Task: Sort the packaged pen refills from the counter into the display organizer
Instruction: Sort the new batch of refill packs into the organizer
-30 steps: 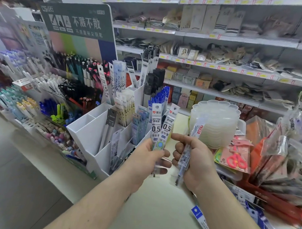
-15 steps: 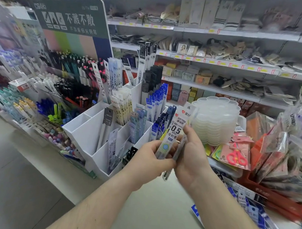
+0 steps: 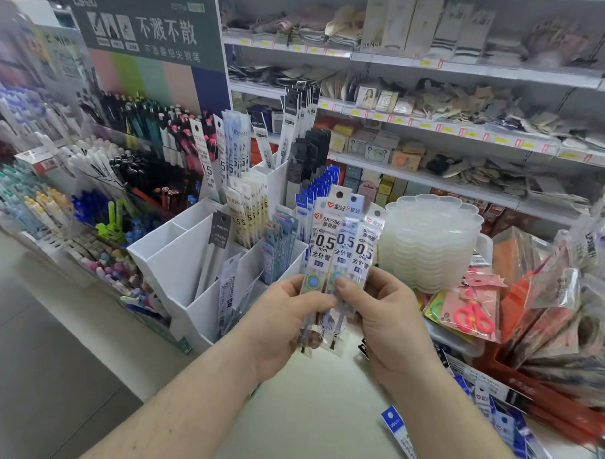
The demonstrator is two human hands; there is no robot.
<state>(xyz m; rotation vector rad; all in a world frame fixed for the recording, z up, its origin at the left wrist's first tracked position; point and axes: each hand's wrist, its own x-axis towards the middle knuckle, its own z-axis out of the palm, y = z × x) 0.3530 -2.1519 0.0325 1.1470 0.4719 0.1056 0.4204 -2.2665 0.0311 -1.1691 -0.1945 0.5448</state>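
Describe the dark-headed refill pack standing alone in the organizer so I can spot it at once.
Start at the white display organizer left of both hands. In its wide compartment near the front left, one refill pack leans alone. Its dark grey header card marks it out; the neighbouring packs have cream or blue headers.

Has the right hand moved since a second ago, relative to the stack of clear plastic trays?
Yes. The right hand has shifted left, away from the clear plastic trays, meeting the left hand on the fanned refill packs.
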